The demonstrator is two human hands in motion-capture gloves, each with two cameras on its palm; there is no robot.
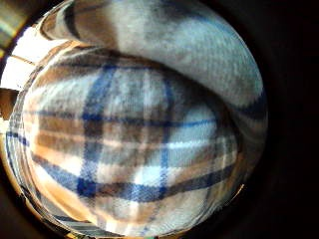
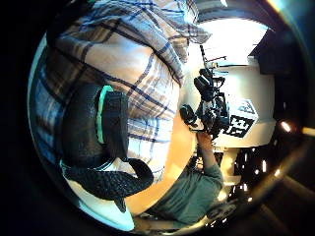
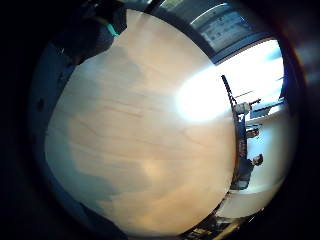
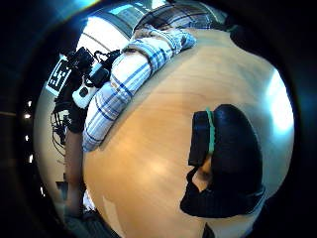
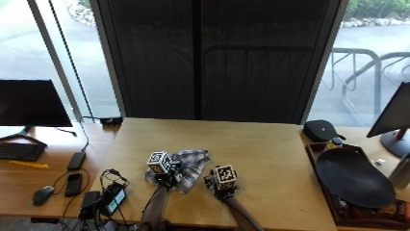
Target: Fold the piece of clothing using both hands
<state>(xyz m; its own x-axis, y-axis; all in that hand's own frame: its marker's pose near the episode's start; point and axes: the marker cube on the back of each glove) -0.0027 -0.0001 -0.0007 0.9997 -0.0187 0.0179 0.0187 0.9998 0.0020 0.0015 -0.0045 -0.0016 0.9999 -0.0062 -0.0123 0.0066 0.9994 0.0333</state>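
A blue, white and tan plaid piece of clothing [image 5: 190, 162] lies bunched on the wooden table [image 5: 262, 144], near its front edge. My left hand [image 5: 164, 179] is on the cloth's near end. Plaid fabric [image 1: 139, 139] fills the left little finger side palm view with a fold curling over it, and my left thumb [image 2: 91, 128] curls over the fabric [image 2: 142, 59], holding it. My right hand [image 5: 222, 187] is just right of the cloth, over bare wood [image 3: 140, 140]. Its thumb [image 4: 228, 158] holds nothing, and the folded cloth [image 4: 124, 84] lies a little way off.
A dark tray [image 5: 320, 166] with a large black round object [image 5: 353, 177] sits at the table's right end, beside a black case [image 5: 322, 130]. On the left desk lie a mouse [image 5: 43, 194], phones and cables [image 5: 106, 197]. Bare wood stretches behind the cloth.
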